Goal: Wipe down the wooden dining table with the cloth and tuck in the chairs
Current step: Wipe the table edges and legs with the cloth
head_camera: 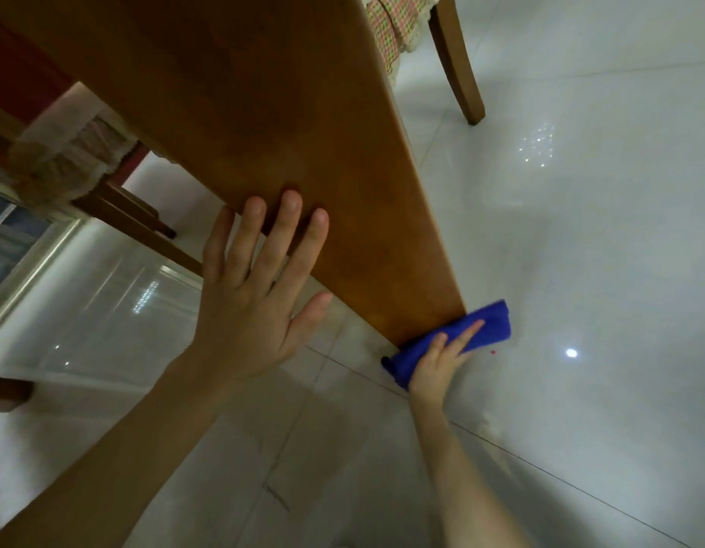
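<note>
At the far left edge we see a pale metal door frame with glass panes, low against the floor. Just right of it stands a wooden chair with dark brown legs and a beige seat cover with a frilled lace hem. The chair is partly hidden behind the table.

Our left hand comes next. It is open, palm down, with the fingers spread and straight. Three fingertips rest on the orange-brown wooden table, near its left edge, and the thumb points away to the right, off the wood. The broad flat face of the table runs from the top left of the view down to a corner at lower right. We cannot tell whether this face is the top or a side panel.

At that corner sits a soft, folded blue cloth, touching the wood's edge. Our right hand lies over the blue cloth and presses it to the corner, with one finger stretched along it. The thumb is hidden, so we cannot tell whether the hand grips the cloth or only pushes it. A tiny red speck lies just beside the cloth.

At upper right, a second wooden chair shows one curved leg and a pink-and-green checked cushion cover, close to the table's right edge. Glossy white floor tiles with bright light reflections fill the right side.
</note>
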